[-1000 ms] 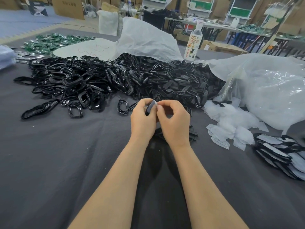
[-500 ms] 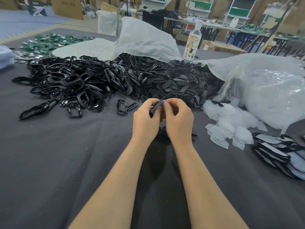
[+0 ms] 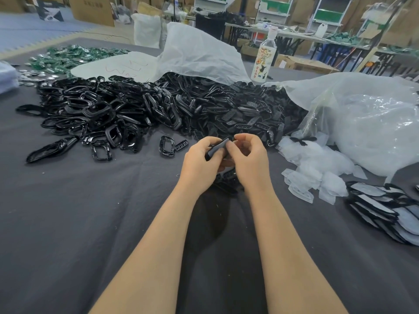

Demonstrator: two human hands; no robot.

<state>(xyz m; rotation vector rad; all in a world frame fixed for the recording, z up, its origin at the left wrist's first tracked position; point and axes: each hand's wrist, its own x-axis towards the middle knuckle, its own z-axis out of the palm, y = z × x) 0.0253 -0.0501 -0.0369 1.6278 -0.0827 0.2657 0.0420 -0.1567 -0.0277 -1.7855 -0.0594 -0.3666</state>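
Pinching a grey piece (image 3: pixel 217 148), left hand (image 3: pixel 199 165) and right hand (image 3: pixel 251 162) fingers face a sack (image 3: pixel 199 53) spilling black parts (image 3: pixel 158 109).

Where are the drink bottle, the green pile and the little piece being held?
Bottle (image 3: pixel 263 64), head view: on its printed label.
Green pile (image 3: pixel 68 56), head view: on its middle.
Grey piece (image 3: pixel 217 148), head view: on its flat face.
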